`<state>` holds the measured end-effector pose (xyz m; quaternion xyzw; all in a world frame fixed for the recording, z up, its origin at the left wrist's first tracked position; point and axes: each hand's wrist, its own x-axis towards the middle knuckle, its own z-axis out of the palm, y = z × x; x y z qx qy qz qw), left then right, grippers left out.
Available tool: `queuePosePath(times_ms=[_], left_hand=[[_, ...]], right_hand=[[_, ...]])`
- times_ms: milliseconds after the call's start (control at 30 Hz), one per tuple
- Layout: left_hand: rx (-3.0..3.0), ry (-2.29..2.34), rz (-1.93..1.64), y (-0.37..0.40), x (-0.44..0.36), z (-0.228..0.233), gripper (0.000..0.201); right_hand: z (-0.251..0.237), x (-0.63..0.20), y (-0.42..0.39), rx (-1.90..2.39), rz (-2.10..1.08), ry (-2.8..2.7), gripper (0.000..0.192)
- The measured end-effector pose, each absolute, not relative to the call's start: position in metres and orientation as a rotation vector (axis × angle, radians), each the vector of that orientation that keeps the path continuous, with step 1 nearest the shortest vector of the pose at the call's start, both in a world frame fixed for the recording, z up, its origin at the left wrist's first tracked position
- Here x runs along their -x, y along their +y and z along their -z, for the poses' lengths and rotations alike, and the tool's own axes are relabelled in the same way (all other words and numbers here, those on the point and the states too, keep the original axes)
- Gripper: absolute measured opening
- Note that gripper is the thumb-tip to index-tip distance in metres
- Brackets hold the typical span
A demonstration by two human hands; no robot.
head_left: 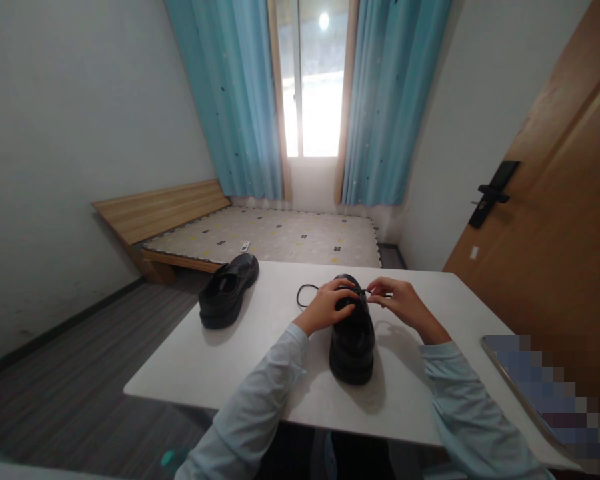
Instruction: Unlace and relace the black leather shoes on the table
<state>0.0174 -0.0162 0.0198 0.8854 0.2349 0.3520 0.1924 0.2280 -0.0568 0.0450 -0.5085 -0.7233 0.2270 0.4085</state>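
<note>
Glossy black shoe stands upright, both hands' grip pinched shut on its thin black lace.

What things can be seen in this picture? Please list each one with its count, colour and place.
shoe under the hands: 1, black, on the table in front of the person, toe pointing away
shoelace: 1, black, loops out to the left of that shoe's toe; both hands pinch it
second shoe: 1, black, near the table's far left edge, untouched
table: 1, white, near foreground
bed: 1, wooden frame with a pale patterned mattress, beyond the table
curtains: 2, blue, either side of the window
window: 1, bright, centre of the far wall
door: 1, brown wood with a black handle, right
left hand: 1, on the shoe's toe, pinching the lace
right hand: 1, right of the toe, pinching the lace
sleeves: 2, pale blue, bottom of view
</note>
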Motion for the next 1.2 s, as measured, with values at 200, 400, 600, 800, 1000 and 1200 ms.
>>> queuePosePath(times_ms=[200, 400, 600, 800, 1000, 1200], left_hand=[[-2.467, 0.664, -1.018, -0.016, -0.019, -0.019, 0.022], [-2.487, 0.665, -1.027, -0.014, -0.021, -0.014, 0.021], [-2.47, 0.734, -1.001, -0.014, -0.024, -0.012, 0.021], [-2.418, 0.762, -0.997, -0.016, -0.027, -0.015, 0.02], [-2.378, 0.812, -1.033, -0.019, -0.03, -0.015, 0.016], [-2.387, 0.801, -1.049, -0.019, -0.028, -0.013, 0.016]], right_hand=[[-0.043, -0.223, -0.056, 1.28, -0.556, -1.81, 0.022], [-0.043, -0.222, -0.055, 1.287, -0.537, -1.806, 0.02], [-0.043, -0.221, -0.055, 1.288, -0.539, -1.81, 0.02], [-0.044, -0.218, -0.057, 1.313, -0.493, -1.814, 0.022], [-0.048, -0.215, -0.059, 1.314, -0.454, -1.832, 0.02], [-0.05, -0.221, -0.06, 1.291, -0.52, -1.936, 0.02]])
